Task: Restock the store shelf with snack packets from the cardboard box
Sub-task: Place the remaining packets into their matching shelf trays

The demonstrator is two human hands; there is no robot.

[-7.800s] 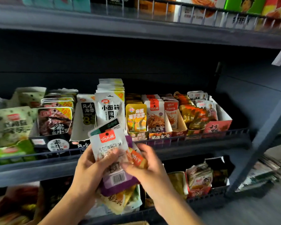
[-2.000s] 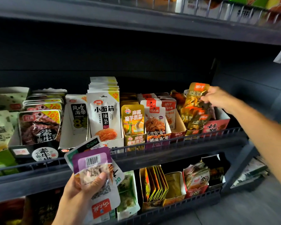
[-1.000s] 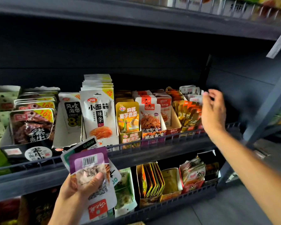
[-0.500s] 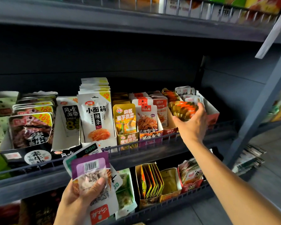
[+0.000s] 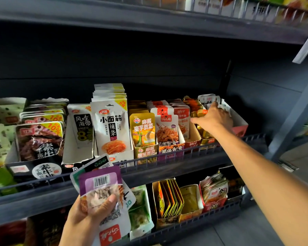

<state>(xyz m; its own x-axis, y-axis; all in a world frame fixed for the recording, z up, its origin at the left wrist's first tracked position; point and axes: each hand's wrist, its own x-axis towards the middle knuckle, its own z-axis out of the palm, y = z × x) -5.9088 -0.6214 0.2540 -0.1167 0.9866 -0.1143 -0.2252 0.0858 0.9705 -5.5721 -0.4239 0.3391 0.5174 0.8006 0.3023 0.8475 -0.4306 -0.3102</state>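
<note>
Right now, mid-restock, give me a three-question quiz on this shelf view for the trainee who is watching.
1. True or false: the left hand holds nothing.
2. Multiple choice: the right hand reaches to which part of the middle shelf? A) its left end B) the tall white packets C) the golden packets near its right end
3. Fill in: the front packet in the left hand's stack shows a barcode on a ______ band.

Key: 1 false, it grips a stack of packets; 2 C; 3 purple.
</note>
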